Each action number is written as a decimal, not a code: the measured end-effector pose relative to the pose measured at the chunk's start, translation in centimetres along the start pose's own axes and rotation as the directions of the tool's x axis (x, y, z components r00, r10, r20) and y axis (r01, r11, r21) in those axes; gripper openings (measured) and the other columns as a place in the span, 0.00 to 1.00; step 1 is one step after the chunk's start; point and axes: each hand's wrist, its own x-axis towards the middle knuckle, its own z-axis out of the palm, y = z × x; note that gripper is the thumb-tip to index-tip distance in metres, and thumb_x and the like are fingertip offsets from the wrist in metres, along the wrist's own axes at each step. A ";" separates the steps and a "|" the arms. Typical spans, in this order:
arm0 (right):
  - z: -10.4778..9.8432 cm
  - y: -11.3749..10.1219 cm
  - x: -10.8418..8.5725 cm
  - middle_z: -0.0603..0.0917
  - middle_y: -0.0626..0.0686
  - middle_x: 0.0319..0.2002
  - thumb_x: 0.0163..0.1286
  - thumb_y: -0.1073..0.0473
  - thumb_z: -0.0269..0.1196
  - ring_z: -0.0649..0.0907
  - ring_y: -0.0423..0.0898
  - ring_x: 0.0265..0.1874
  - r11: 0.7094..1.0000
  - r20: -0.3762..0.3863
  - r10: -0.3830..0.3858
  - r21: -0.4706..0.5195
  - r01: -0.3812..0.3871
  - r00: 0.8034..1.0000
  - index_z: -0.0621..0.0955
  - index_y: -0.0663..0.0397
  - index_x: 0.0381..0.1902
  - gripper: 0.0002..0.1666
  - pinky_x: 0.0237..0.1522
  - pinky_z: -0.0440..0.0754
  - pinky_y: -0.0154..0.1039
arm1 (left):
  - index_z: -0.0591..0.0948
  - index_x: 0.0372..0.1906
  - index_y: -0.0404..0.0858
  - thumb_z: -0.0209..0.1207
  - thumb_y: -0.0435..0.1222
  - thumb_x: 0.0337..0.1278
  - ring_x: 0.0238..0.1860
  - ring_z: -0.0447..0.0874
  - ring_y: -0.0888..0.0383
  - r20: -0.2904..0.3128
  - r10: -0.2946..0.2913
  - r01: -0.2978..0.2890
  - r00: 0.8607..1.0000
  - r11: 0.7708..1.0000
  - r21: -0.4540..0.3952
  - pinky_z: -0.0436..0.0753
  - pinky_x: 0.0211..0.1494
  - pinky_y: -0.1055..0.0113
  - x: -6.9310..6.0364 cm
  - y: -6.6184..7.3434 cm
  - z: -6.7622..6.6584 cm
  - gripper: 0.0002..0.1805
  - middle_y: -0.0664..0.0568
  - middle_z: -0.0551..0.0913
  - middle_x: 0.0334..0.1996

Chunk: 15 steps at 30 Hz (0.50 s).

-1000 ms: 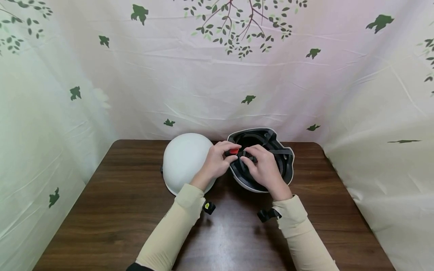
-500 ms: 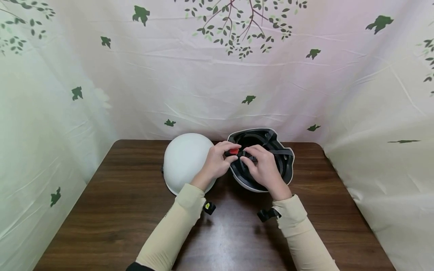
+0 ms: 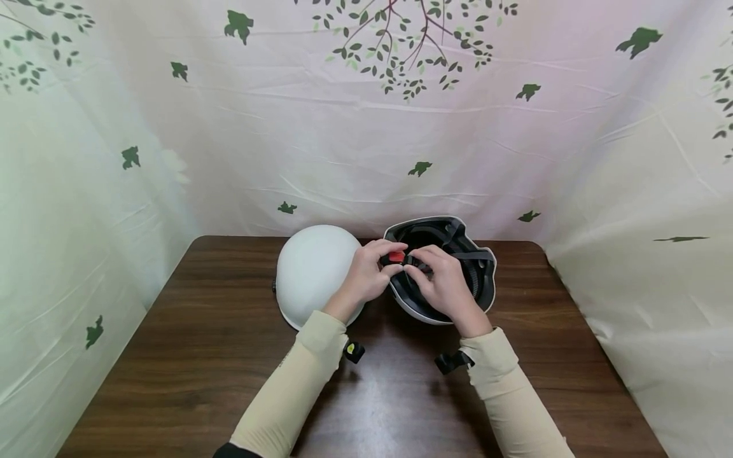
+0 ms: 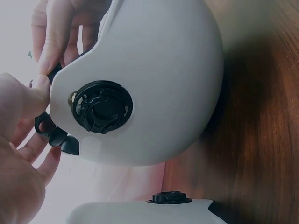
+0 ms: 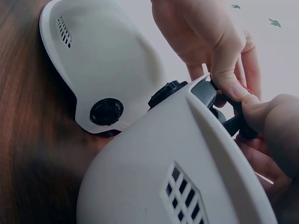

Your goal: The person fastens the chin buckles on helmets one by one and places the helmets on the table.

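Observation:
In the head view, an upturned white helmet with a black lining lies on the table. Over its opening, my left hand pinches a black strap buckle with a red button between thumb and fingers. Close beside it, my right hand pinches the black strap end at the buckle's right side. The fingertips of both hands nearly meet there. Whether the two buckle halves are joined is hard to see. Both wrist views show the helmet's white shell below the hands, with a round black knob on its side.
A second white helmet sits dome up on the left, right by my left hand. The brown wooden table ends at a white curtain printed with leaves and birds. More curtain hangs at both sides.
My right fingertips have shifted very slightly left, toward the left hand. The buckle's red button shows a little more. Both helmets lie as before.

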 end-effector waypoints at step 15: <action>-0.3 -0.4 0.2 0.87 0.59 0.43 0.65 0.64 0.76 0.88 0.52 0.35 1.000 0.013 0.016 0.022 -0.016 1.000 0.88 0.65 0.45 0.13 0.37 0.89 0.52 | 0.89 0.56 0.38 0.74 0.27 0.56 0.49 0.86 0.54 0.033 0.009 -0.009 0.999 1.000 -0.001 0.85 0.48 0.63 0.1 0.1 -0.2 0.21 0.48 0.90 0.49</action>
